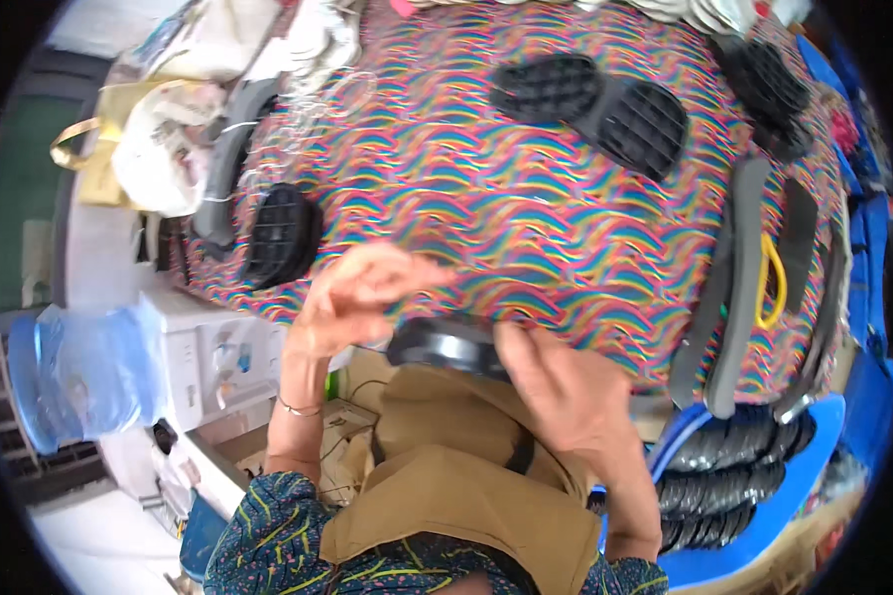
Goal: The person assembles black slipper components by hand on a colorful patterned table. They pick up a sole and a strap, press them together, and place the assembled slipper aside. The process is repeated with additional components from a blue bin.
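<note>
My right hand (558,389) grips a black rubber sandal sole (445,346) at the near edge of the table, just above a tan apron on my lap. My left hand (359,299) is raised beside the sole's left end, fingers curled and blurred, thumb and fingertips close together with nothing clearly in them. The table is covered with a bright rainbow wave-patterned cloth (486,208).
Black soles lie on the cloth: one at the left (281,235), a pair at the back (595,104), another at the far right (769,94). Grey flip-flops with a yellow strap (749,288) lie right. A blue basket of stacked soles (734,476) stands lower right. Bags (164,139) sit left.
</note>
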A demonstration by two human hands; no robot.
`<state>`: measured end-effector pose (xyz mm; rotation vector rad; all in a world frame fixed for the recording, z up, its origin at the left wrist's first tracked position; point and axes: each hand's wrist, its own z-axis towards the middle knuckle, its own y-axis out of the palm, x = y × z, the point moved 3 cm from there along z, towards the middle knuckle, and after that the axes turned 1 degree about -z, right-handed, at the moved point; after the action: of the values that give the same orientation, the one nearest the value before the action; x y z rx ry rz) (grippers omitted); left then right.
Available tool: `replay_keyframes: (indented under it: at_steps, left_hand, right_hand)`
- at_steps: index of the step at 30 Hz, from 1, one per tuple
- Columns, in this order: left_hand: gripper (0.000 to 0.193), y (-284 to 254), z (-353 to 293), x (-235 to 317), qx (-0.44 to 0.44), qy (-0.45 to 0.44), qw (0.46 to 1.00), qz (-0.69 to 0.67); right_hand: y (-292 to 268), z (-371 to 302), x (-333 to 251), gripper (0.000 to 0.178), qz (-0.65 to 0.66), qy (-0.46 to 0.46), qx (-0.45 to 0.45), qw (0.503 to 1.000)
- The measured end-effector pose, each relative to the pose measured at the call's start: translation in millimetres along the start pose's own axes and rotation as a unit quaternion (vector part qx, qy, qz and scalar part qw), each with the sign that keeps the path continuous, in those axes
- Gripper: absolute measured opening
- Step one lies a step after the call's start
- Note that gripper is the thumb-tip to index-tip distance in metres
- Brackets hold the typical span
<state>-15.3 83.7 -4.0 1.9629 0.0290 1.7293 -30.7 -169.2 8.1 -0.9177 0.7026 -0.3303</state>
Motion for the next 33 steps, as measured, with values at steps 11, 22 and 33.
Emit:
replay_keyframes:
  at_steps: [11,22,33]
  left_hand:
    - [0.053,63,23,13,-0.032,-0.052,0.933,0.355]
    - [0.055,59,17,11,-0.011,-0.105,0.951,0.29]
    - [0.06,60,15,0,0.006,-0.087,0.963,0.255]
  right_hand:
    - [6,-3,5,0.053,0.042,-0.006,0.028,0.999]
    - [-1,-38,30,0.033,0.573,0.446,-0.033,0.687]
    - [-4,-20,28,0.022,0.486,0.374,-0.163,0.773]
